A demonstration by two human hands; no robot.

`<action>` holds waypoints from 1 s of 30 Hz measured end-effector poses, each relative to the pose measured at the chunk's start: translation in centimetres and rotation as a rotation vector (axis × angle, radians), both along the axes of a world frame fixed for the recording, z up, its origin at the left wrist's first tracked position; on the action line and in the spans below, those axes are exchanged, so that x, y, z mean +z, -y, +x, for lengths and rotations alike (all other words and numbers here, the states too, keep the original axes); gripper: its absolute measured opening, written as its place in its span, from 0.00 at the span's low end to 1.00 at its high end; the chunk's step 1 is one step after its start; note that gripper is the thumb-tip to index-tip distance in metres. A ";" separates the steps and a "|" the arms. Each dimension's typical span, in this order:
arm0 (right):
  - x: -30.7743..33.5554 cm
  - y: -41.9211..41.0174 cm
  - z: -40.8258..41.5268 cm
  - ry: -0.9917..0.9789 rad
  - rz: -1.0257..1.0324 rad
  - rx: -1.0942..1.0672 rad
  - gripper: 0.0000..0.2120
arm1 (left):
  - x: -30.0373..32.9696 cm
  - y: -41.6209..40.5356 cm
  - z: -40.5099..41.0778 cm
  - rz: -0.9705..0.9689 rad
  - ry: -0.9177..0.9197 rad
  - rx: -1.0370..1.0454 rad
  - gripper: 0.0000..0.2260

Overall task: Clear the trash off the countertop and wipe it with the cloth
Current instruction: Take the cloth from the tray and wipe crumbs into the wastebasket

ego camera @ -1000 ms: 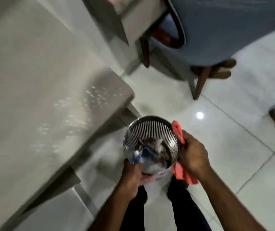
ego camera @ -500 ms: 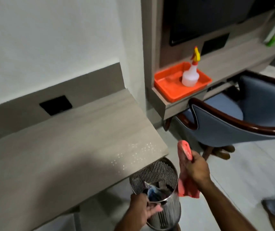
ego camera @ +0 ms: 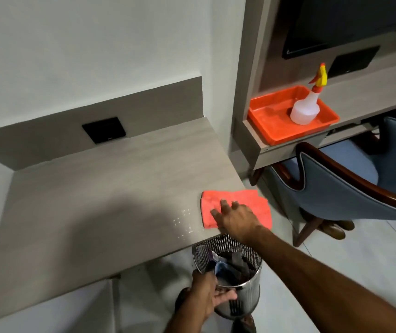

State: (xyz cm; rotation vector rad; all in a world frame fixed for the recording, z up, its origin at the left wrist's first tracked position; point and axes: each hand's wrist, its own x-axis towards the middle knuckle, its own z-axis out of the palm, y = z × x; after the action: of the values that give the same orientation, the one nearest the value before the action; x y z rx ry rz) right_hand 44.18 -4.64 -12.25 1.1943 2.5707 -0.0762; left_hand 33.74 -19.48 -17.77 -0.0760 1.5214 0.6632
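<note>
Below countertop [ego camera: 96, 200], trash-filled bin [ego camera: 242, 301].

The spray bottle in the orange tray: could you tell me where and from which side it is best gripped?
Probably by the narrow neck just under the yellow trigger head, coming from the front over the low rim of the orange tray. The spray bottle stands upright, its body widens downward, and a wall panel lies behind.

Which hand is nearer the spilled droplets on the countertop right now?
Right. The right hand lies flat on the cloth just beside the droplets; the left hand grips the bin below the countertop edge.
</note>
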 end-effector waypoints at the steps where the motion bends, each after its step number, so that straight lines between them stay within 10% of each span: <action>1: -0.1 1.8 0.6 0.014 0.008 0.057 0.25 | 0.1 0.0 0.0 0.002 -0.003 0.005 0.10; 9: 0.6 9.1 4.4 -0.121 -0.265 0.076 0.18 | 0.5 -0.1 -0.4 0.005 -0.015 0.037 0.13; 17: 5.7 1.0 1.0 -0.711 0.151 -0.347 0.16 | -1.1 1.2 -0.9 -0.009 -0.035 0.065 0.15; 24: 1.2 -2.8 -7.0 -0.149 -0.076 -0.353 0.21 | -1.1 2.2 -3.5 -0.006 -0.057 0.118 0.13; 30: 0.8 2.1 -10.5 -0.137 -0.028 0.093 0.17 | -0.7 2.6 -5.4 -0.027 -0.084 0.062 0.14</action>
State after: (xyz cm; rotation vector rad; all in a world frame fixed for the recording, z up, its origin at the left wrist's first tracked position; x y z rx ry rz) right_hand 33.73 -6.71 -11.48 1.0931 2.7300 -0.1795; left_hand 28.30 -22.07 -18.44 -0.1171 1.6145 0.7028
